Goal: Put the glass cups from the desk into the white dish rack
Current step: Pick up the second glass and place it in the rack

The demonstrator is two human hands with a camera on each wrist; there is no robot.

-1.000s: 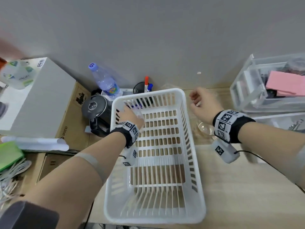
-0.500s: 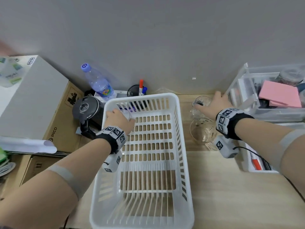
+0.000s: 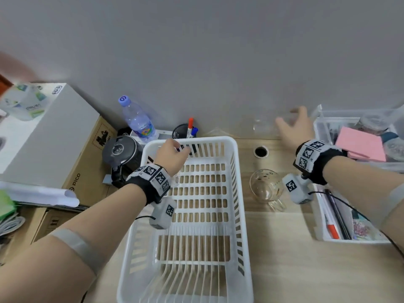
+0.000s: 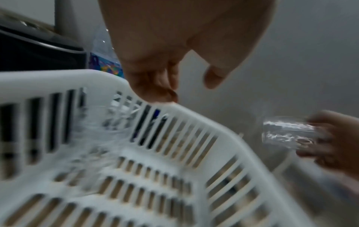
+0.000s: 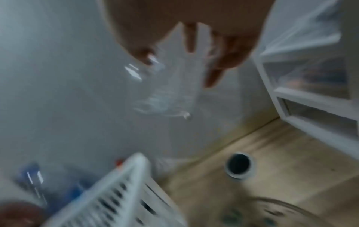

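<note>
The white dish rack (image 3: 237, 171) sits mid-desk. My left hand (image 3: 181, 150) hovers over its far left corner with loosely curled fingers and nothing in them. Under it, a clear glass cup (image 4: 101, 130) stands blurred inside the rack by the far wall. My right hand (image 3: 286, 121) grips a second clear glass cup (image 3: 265, 126) in the air near the wall, to the right of the rack; the fingers wrap it in the right wrist view (image 5: 165, 86). A third, handled glass cup (image 3: 265, 189) stands on the desk right of the rack.
A water bottle (image 3: 137, 121), black kettle (image 3: 122, 154) and pen holder (image 3: 185, 133) crowd the rack's far left. Clear drawer boxes (image 3: 358, 149) line the right side. A cable hole (image 3: 261, 151) lies behind the handled cup. Cardboard boxes (image 3: 85, 162) stand left.
My right hand closed on a glass cup at the back of the desk and lifted it. My left hand let go of its cup in the rack and rose to the rim.
</note>
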